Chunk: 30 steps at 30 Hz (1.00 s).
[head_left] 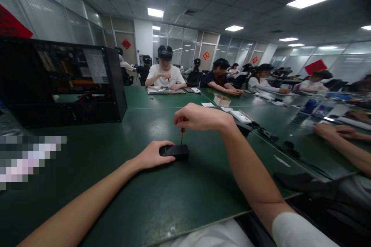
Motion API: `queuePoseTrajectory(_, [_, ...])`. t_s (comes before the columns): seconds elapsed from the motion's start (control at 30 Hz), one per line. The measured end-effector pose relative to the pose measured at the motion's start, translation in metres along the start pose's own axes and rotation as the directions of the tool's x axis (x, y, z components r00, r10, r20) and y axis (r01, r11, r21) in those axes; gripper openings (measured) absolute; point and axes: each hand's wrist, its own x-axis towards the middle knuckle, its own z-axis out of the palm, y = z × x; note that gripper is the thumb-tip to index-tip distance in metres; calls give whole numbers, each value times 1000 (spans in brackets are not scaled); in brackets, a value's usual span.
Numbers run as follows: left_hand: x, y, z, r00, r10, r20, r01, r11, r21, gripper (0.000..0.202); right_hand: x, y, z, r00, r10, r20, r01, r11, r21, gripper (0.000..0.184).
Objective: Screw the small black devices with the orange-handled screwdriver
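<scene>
A small black oblong box-like device lies on the green table top. My left hand is closed on its left end, thumb along the near side and fingers on the far side. Above it, my right hand grips the red and black handle of a screwdriver from the top. The thin shaft stands upright, and its tip meets the top of the device near the right end. Whether the tip sits in a screw is too small to tell.
A black open-sided computer case stands at the left. To the right are a small cardboard box, a white box and black cables. A co-worker sits opposite; another person's hands rest at the right.
</scene>
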Motion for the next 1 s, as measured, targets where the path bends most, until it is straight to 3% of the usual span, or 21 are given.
queuePoseTrajectory(0.27, [2,5,3,1000,-7,-15,7,1000,-2,45,-15,-6,-14,991,-106,-83,114,989,96,20])
queuePoseTrajectory(0.47, [2,4,4,1000,11,-26,-11,1000,3,44,-8,-14,-6,981,-189,-44,193,977,95,19])
queuePoseTrajectory(0.67, [3,0,6,1000,11,-28,-11,1000,-6,46,3,-16,5,977,-211,23,208,973,102,23])
queuePoseTrajectory(1.0, [3,6,5,999,6,-36,-4,999,40,43,-4,-10,-2,987,-157,-26,159,983,91,24])
